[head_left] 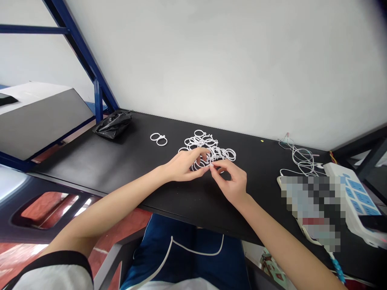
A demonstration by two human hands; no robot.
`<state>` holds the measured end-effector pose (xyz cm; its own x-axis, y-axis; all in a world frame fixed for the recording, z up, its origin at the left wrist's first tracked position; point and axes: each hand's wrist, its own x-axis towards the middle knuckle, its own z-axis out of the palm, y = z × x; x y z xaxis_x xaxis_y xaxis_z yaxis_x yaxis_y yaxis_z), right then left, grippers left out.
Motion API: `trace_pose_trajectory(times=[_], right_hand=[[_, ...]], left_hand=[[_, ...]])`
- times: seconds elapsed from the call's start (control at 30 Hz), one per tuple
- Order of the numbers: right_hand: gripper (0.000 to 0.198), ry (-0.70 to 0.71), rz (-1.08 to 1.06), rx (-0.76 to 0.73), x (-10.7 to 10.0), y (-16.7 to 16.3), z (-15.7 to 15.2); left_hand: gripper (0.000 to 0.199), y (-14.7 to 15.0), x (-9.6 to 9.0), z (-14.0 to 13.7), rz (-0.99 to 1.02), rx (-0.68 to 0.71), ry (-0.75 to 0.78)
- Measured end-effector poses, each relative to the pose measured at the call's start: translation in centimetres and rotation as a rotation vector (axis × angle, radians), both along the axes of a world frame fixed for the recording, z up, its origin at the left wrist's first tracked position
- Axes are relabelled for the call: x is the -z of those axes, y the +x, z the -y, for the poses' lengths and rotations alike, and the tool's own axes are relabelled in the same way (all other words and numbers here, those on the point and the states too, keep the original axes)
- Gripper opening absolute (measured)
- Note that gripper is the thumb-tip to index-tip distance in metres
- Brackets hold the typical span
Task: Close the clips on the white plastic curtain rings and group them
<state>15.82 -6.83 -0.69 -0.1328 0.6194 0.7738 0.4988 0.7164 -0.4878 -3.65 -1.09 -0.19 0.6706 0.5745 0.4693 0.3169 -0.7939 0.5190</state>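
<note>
A loose pile of white plastic curtain rings (199, 141) with small eyelets lies on the black tabletop (136, 161). My left hand (190, 163) is at the near edge of the pile, its fingers curled and its thumb tip close to my right fingertips, around a white ring (196, 166) that they partly cover. With thumb and index finger, my right hand (229, 177) pinches a small white part at the same spot. Fingers hide most of that part. Two more rings (161, 140) lie together, apart from the pile on the left.
A crumpled black plastic bag (113, 125) rests at the back left. On the right are tangled white cables (302, 159), a blurred-out phone (311, 209) and a white power strip (356, 197). A white wall (229, 60) rises behind the table; blue metal posts (81, 52) stand left.
</note>
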Motion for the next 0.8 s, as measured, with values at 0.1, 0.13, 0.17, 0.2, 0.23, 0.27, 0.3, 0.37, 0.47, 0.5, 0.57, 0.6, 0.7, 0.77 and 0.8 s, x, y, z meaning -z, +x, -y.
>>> trace_pose_trajectory(times=[0.1,0.13,0.17,0.2,0.23,0.27,0.3,0.37,0.47,0.5,0.57,0.6,0.7,0.77,0.8], right_hand=[[0.015,0.003,-0.001,-0.008,0.00,0.06,-0.04],[0.015,0.000,-0.003,-0.006,0.01,0.07,-0.03],[0.014,-0.005,-0.005,-0.004,0.02,0.07,-0.02],[0.013,-0.009,-0.008,-0.001,0.02,0.07,0.00],[0.013,-0.013,-0.012,0.001,0.01,0.06,0.01],[0.012,-0.014,-0.014,0.002,-0.01,0.05,0.02],[0.012,-0.013,-0.018,0.001,-0.03,0.05,0.04],[0.011,-0.009,-0.023,0.001,-0.11,0.06,0.05],[0.010,-0.018,-0.030,0.005,-0.21,0.10,0.05],[0.010,-0.021,-0.033,0.006,-0.22,0.11,0.05],[0.009,-0.019,-0.036,0.006,-0.20,0.11,0.03],[0.008,-0.013,-0.036,0.008,-0.16,0.12,0.02],[0.009,0.009,-0.032,0.011,-0.01,0.12,-0.03],[0.010,0.024,-0.040,0.004,0.09,0.13,-0.08],[0.010,0.028,-0.046,0.000,0.12,0.12,-0.10]], left_hand=[[0.040,0.00,0.05,0.01,0.008,0.008,-0.002],[0.040,0.00,0.06,0.01,0.010,0.010,-0.002],[0.040,-0.01,0.08,0.01,0.012,0.013,-0.003],[0.039,-0.01,0.09,0.00,0.012,0.014,-0.005],[0.039,-0.02,0.11,-0.01,0.012,0.017,-0.007],[0.039,-0.03,0.13,-0.02,0.013,0.019,-0.009],[0.040,-0.04,0.15,-0.03,0.013,0.022,-0.011],[0.040,-0.06,0.17,-0.05,0.014,0.029,-0.017],[0.040,-0.05,0.16,-0.07,0.017,0.034,-0.022],[0.040,-0.04,0.16,-0.07,0.019,0.036,-0.021],[0.040,-0.03,0.18,-0.10,0.022,0.038,-0.019],[0.040,-0.03,0.20,-0.11,0.022,0.039,-0.018],[0.040,-0.03,0.30,-0.16,0.021,0.045,-0.015],[0.040,-0.03,0.38,-0.17,0.024,0.046,-0.009],[0.040,-0.02,0.40,-0.17,0.025,0.045,-0.006]])
